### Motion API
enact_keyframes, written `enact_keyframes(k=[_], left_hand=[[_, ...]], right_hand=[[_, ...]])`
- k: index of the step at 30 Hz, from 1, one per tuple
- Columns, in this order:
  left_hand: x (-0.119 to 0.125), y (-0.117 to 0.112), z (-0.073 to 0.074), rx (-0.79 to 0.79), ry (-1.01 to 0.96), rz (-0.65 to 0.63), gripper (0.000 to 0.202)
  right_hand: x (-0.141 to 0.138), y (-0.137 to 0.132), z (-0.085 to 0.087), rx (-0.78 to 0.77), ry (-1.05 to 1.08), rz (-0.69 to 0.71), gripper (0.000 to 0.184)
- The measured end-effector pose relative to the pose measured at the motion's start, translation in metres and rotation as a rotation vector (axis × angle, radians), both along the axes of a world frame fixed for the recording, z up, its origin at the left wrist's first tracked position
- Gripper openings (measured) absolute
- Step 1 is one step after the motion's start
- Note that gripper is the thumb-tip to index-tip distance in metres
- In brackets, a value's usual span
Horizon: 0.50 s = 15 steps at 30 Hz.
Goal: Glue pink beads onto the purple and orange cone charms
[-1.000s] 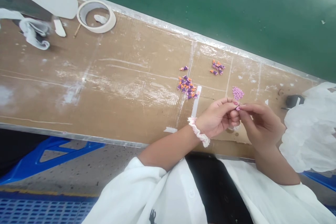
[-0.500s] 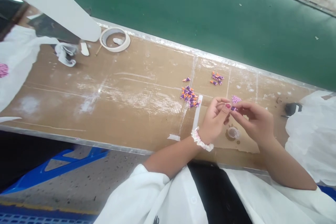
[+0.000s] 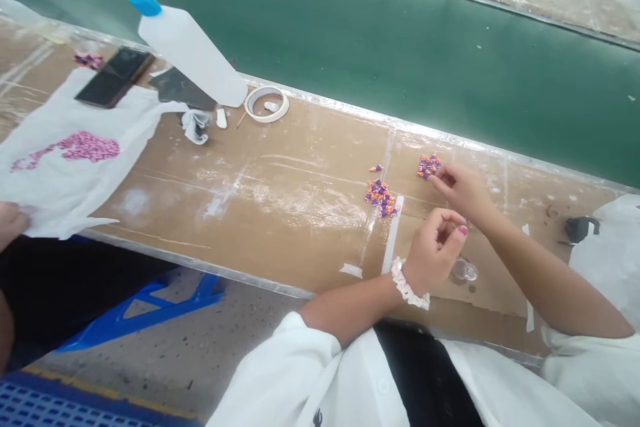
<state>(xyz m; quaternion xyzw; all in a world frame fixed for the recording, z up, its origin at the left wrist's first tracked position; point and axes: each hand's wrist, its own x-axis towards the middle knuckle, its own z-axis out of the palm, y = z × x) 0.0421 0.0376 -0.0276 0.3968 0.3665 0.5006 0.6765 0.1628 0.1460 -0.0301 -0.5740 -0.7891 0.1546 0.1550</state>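
Two hands at work over the tabletop [image 3: 305, 213], head view, the only one. Right hand [image 3: 465, 195] reaches out to the smaller cluster [image 3: 429, 164] of purple-and-orange pieces, fingertips at its near right edge; thumb and fingers close together in that grip, but cannot tell whether a piece is pinched between them. Left hand [image 3: 434, 250] hangs nearer the body, fingers curled, thumb tip close to the forefinger; cannot tell whether that grip has anything in it. Risks, as I judge them: fingertips brushing the cluster could roll or scatter pieces, since they lie crowded and look small and light; a piece, if pinched, could slip or drag its neighbours when the fingers part. Clear cup [image 3: 466, 271] sits just beside the left hand; a careless drop of that wrist might tip it. Larger pile [image 3: 381, 199] lies left of the cluster, well clear of the right fingertips, at the upper end of a pale tape strip [image 3: 393, 233]. Axes: lone piece [image 3: 376, 168] above the pile lies on its side, long axis roughly left-right, orange end left, purple end right. Within both groups the pieces point mixed ways; single axes in the cluster too small to read.
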Motion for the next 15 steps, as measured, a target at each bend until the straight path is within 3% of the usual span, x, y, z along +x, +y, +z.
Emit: enact_keyframes(k=[2,5,9,12,15], left_hand=[[0.000,-0.003,0.002,0.052,0.044,-0.025,0.015],[0.000,-0.005,0.001,0.149,0.145,-0.051,0.014],[0.000,-0.002,-0.004,0.157,0.239,-0.079,0.016],[0.002,0.002,-0.007,0.119,0.223,-0.074,0.017],[0.006,0.001,-0.006,0.010,0.123,-0.032,0.016]], right_hand=[[-0.011,0.009,0.003,-0.029,-0.083,0.093,0.027],[-0.040,0.025,0.005,-0.039,-0.195,0.278,0.015],[-0.081,0.041,-0.006,-0.007,-0.290,0.491,0.016],[-0.092,0.049,-0.015,-0.002,-0.325,0.523,0.010],[-0.079,0.049,-0.006,0.027,-0.267,0.481,0.006]])
